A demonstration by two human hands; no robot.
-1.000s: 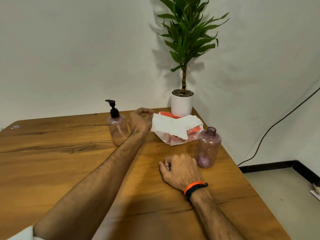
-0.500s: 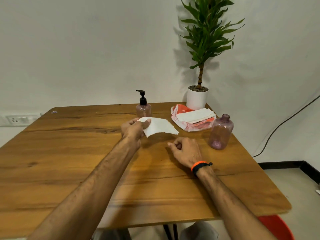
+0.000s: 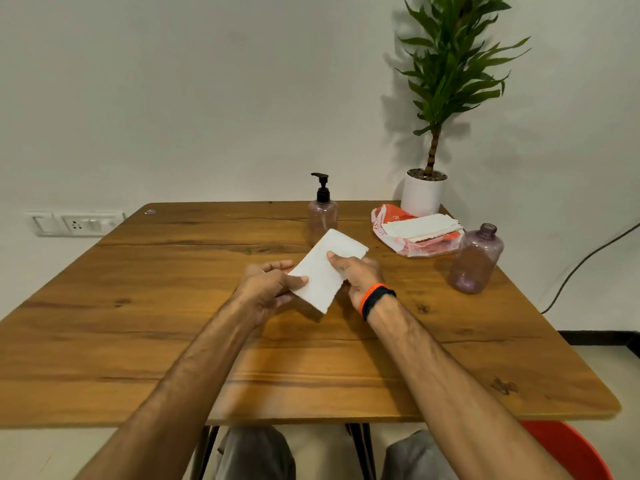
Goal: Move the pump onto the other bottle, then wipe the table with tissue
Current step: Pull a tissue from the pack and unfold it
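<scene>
Tissue (image 3: pixel 323 271), white and folded flat, pinched by 2 hands.

We see a wooden worktop (image 3: pixel 138 341) with dark grain lines and rounded corners. Just beyond the left hand (image 3: pixel 266 289) stands a pink bottle with a black pump (image 3: pixel 322 216). Beyond the right hand (image 3: pixel 356 271) lies an orange and white packet of tissues (image 3: pixel 415 237), with a white plant pot (image 3: pixel 422 195) behind it. To that hand's right stands an open pink bottle (image 3: pixel 476 259).
</scene>
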